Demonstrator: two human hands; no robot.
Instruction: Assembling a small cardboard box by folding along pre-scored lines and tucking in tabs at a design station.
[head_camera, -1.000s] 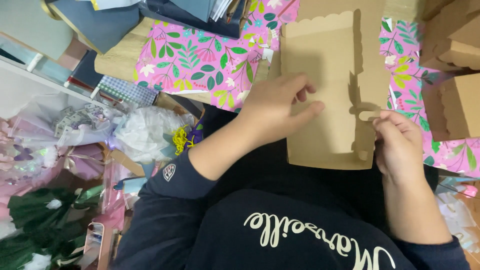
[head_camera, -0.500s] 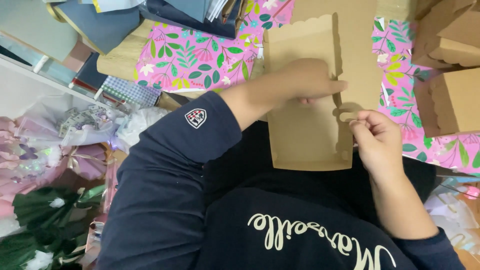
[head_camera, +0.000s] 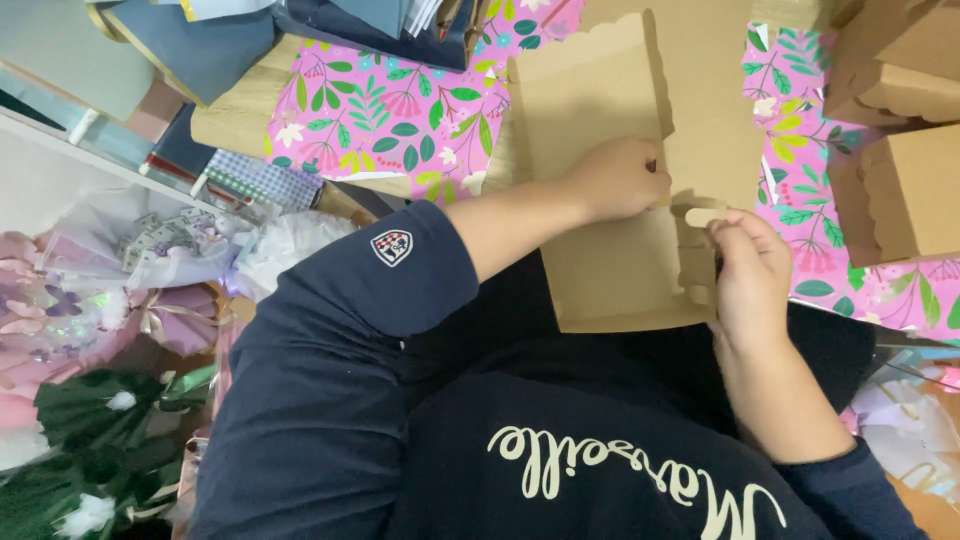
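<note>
A flat brown cardboard box blank (head_camera: 590, 110) with scalloped edges lies over my lap and the table edge. My left hand (head_camera: 620, 180) is curled on its middle, fingers gripping a raised panel edge. On the right side, my right hand (head_camera: 745, 270) pinches a small cardboard tab (head_camera: 703, 216) between thumb and fingers. Both forearms reach out of dark blue sleeves.
Pink leaf-patterned paper (head_camera: 390, 110) covers the wooden table. Folded brown boxes (head_camera: 900, 150) stand at the right. Dark card sheets (head_camera: 200, 40) are stacked at the top left. Wrapped bouquets and green paper (head_camera: 90, 400) crowd the floor at the left.
My view has shifted, and the box blank sits further right in the picture. My left hand has slid right across the cardboard toward my right hand, which still holds the tab.
</note>
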